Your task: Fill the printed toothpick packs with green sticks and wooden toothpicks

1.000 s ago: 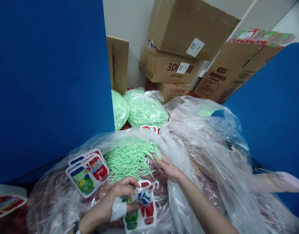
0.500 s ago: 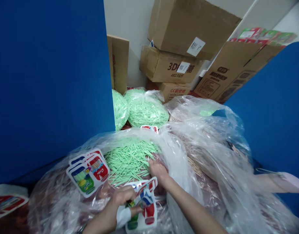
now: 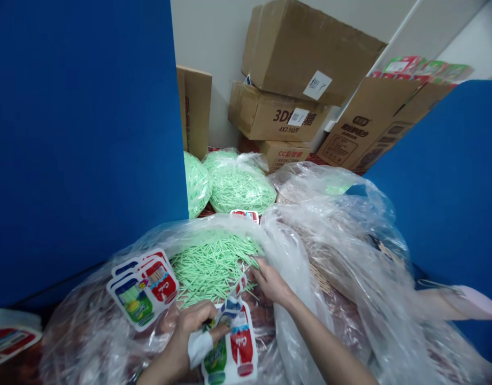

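My left hand (image 3: 195, 326), with white wrapping on one finger, is closed around a printed pouch (image 3: 243, 342) with red cola and green bottle pictures. The pouch's upper part is bent up between the fingers. At the right edge of a heap of thin green sticks (image 3: 214, 262), my right hand (image 3: 272, 280) has its fingers pinched together on a few green sticks. The heap lies in a large open clear plastic bag (image 3: 286, 251). Left of the heap, a small stack of similar pouches (image 3: 144, 289) rests on the plastic.
Tied bags of green sticks (image 3: 241, 184) stand behind the heap. A clear bag of beige sticks (image 3: 330, 240) lies at the right. Stacked cardboard boxes (image 3: 286, 112) are at the back. Blue panels (image 3: 81, 133) flank both sides. A pinkish object (image 3: 462, 300) sits at the far right.
My right hand has drawn slightly right from the heap with sticks at its fingertips. In my left hand, the pouch's upper part has folded upward. The view has shifted slightly.
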Demonstrator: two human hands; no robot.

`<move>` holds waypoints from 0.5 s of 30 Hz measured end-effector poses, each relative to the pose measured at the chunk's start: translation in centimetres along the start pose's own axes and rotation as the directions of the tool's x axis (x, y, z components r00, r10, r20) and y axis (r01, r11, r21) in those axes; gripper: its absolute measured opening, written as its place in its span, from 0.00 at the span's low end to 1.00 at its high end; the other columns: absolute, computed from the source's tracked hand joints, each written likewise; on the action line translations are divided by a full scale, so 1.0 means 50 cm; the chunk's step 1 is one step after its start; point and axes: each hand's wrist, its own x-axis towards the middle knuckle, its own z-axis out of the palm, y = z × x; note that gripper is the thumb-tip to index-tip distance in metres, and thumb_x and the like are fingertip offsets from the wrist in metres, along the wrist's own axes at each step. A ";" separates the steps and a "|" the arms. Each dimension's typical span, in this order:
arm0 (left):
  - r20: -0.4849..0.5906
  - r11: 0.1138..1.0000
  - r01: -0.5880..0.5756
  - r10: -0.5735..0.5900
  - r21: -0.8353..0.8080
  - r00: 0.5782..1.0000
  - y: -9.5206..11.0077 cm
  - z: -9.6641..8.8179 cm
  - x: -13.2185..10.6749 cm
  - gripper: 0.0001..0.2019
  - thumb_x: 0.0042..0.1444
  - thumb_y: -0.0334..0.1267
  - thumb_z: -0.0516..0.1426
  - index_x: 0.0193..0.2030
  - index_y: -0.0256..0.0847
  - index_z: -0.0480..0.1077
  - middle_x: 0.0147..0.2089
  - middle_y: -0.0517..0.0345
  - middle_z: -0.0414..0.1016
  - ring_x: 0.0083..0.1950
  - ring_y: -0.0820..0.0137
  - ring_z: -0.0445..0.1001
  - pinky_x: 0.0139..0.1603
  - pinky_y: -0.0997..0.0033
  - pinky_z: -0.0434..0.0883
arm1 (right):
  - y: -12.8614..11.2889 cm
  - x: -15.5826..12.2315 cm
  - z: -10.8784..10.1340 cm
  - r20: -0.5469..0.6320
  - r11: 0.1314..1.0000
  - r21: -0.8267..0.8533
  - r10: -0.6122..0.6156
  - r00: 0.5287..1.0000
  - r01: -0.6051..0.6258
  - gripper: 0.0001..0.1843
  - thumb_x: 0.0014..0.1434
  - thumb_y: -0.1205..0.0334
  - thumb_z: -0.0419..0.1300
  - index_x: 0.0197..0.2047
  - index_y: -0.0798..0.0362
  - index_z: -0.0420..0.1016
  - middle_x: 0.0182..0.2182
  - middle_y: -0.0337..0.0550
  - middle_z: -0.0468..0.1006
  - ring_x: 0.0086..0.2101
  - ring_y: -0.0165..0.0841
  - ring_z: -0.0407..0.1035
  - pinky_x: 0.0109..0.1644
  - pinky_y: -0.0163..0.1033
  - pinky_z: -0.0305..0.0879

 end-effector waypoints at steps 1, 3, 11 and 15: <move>-0.010 1.000 0.008 -0.008 0.014 1.000 0.002 -0.002 0.001 0.15 0.57 0.40 0.58 0.23 0.41 0.59 0.24 0.64 0.64 0.26 0.73 0.64 0.28 0.75 0.61 | -0.009 0.000 -0.001 -0.021 0.995 0.096 0.021 1.000 -0.019 0.12 0.63 0.54 0.48 0.42 0.50 0.68 0.28 0.40 0.72 0.30 0.36 0.67 0.40 0.43 0.65; -0.035 0.999 0.026 -0.024 0.039 0.999 0.010 -0.008 0.005 0.15 0.57 0.40 0.58 0.23 0.41 0.60 0.24 0.64 0.65 0.27 0.72 0.65 0.28 0.75 0.61 | -0.038 -0.001 -0.004 -0.062 0.906 0.417 0.107 0.992 -0.072 0.14 0.62 0.48 0.50 0.40 0.49 0.67 0.24 0.36 0.66 0.26 0.33 0.64 0.35 0.41 0.65; -0.129 0.995 0.022 -0.009 0.096 0.992 0.043 -0.014 0.027 0.12 0.59 0.39 0.56 0.26 0.42 0.62 0.27 0.63 0.67 0.28 0.70 0.68 0.31 0.74 0.64 | -0.239 -0.034 -0.035 -0.322 0.365 0.895 0.126 0.938 0.258 0.13 0.62 0.46 0.54 0.40 0.46 0.63 0.25 0.32 0.62 0.28 0.30 0.66 0.46 0.47 0.67; -0.166 0.995 0.058 -0.043 0.082 0.985 0.051 -0.007 0.034 0.09 0.59 0.39 0.57 0.29 0.42 0.63 0.27 0.63 0.68 0.28 0.70 0.68 0.30 0.74 0.64 | -0.279 -0.050 -0.015 -0.511 0.554 0.707 -0.029 0.859 0.439 0.12 0.66 0.49 0.47 0.37 0.47 0.63 0.25 0.34 0.64 0.34 0.32 0.68 0.57 0.52 0.58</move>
